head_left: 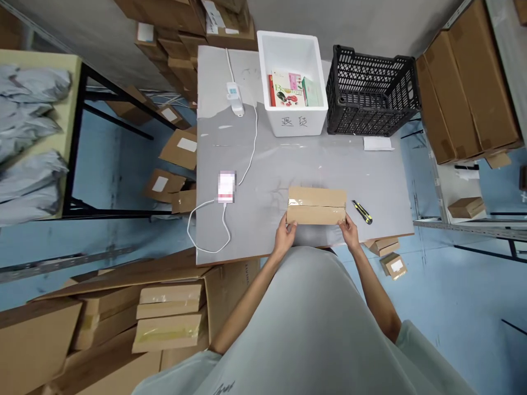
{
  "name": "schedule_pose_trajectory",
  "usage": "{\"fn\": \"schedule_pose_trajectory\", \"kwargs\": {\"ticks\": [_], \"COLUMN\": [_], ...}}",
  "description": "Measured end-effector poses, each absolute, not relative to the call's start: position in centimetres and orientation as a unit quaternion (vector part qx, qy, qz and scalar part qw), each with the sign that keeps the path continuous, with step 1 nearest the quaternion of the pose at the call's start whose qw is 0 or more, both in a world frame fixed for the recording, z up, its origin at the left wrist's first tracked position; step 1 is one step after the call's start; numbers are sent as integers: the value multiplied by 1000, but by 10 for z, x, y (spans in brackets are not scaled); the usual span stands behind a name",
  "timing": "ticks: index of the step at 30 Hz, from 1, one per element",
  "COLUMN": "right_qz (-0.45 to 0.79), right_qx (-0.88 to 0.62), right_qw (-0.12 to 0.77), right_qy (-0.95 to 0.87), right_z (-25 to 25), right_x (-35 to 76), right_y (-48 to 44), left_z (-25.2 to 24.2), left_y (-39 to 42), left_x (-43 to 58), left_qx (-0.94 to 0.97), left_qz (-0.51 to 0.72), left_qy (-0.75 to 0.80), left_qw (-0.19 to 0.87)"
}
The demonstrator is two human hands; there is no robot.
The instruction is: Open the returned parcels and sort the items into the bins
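Observation:
A small brown cardboard box (317,214) is at the front of the grey table, a seam running lengthwise across its top and clear tape at its left end. My left hand (285,235) grips its left front corner, thumb on the near face. At the right front corner my right hand (349,231) holds it the same way. The fingers beneath or behind the box are partly hidden. Just right of the box lies a yellow and black utility knife (362,212).
On the grey table (300,164) stand a white bin (294,122) with colourful boxes and a black crate (370,118). A power strip (235,99), a blurred device (226,187) with white cables and a paper slip (377,144) lie there too. Cartons (168,332) fill the lower left.

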State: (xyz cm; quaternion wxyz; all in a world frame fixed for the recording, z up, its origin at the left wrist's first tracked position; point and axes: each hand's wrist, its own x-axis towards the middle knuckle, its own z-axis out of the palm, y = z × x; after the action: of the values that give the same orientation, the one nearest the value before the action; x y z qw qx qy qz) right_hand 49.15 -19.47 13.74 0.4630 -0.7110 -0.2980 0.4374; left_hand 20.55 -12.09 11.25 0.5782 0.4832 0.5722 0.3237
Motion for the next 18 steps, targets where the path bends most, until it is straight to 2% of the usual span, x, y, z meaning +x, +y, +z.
{"fn": "schedule_pose_trajectory", "kwargs": {"ticks": [8,12,18], "right_qz": [434,435,367], "right_qx": [-706,-701,-731], "right_qw": [448,422,389], "right_qy": [-335,-376,-424], "right_z": [135,139,147], "right_x": [509,528,565], "right_y": [-210,-216,-211], "left_z": [114,120,124], "left_y": [-148,-159,-167], "left_x": [213,217,241], "left_qx": [470,480,470], "left_qz": [339,338,357], "left_qy": [580,617,677], "left_qw": [573,525,440]}}
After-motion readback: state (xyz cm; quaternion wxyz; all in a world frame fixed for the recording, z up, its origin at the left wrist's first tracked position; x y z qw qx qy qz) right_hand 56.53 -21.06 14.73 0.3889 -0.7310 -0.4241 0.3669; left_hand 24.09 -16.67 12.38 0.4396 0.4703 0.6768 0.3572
